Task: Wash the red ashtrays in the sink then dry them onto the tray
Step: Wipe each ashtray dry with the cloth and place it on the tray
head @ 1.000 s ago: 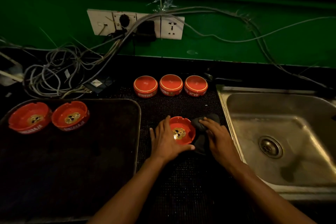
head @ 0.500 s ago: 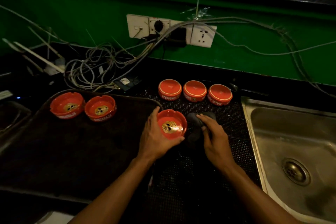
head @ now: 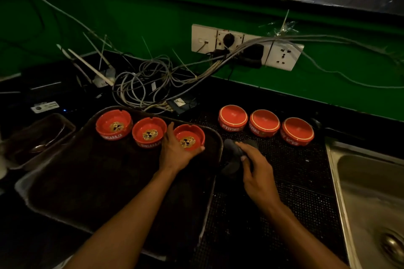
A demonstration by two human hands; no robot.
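My left hand (head: 175,153) grips a red ashtray (head: 189,136) over the far right part of the dark tray (head: 91,181); whether it touches the tray I cannot tell. Two more red ashtrays (head: 114,124) (head: 149,132) stand upright in a row on the tray's far edge, left of the held one. Three red ashtrays (head: 233,117) (head: 264,122) (head: 296,130) lie upside down on the black mat (head: 295,181). My right hand (head: 254,168) holds a dark cloth (head: 232,155) on the mat beside the tray. The steel sink (head: 371,192) is at the right.
A tangle of grey cables (head: 144,85) and a wall socket strip (head: 244,47) sit behind the tray on the green wall. A smaller dark container (head: 37,140) lies left of the tray. The sink drain (head: 393,247) shows at the bottom right.
My left hand has carried the ashtray from the mat leftward onto the tray area, beside the two others. My right hand stays on the cloth. The view swung left.
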